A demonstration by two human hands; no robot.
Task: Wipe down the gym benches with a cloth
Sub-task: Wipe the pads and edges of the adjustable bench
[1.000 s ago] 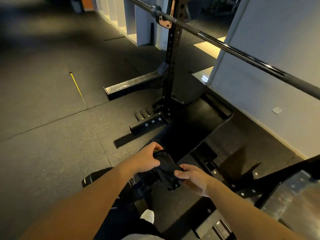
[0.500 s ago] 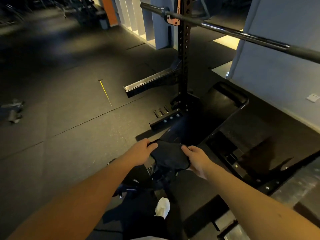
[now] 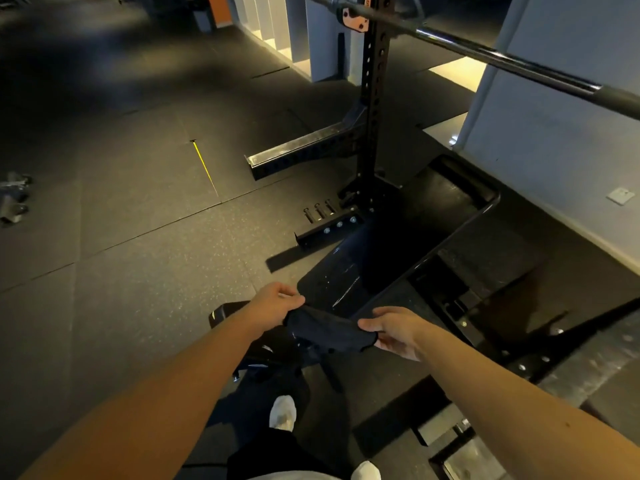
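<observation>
Left hand (image 3: 277, 301) and right hand (image 3: 394, 332) pinch the dark cloth (image 3: 329, 332) at opposite ends, stretched just above the bench pad (image 3: 337, 270). Risk: black-on-black in dim light, so missed patches. Barbell (image 3: 502, 60) overhead, so possible head knock.

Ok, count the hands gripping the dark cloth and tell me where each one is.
2. The left hand pinches the cloth at its left edge; the right hand pinches its right edge. Neither is hidden.
</observation>
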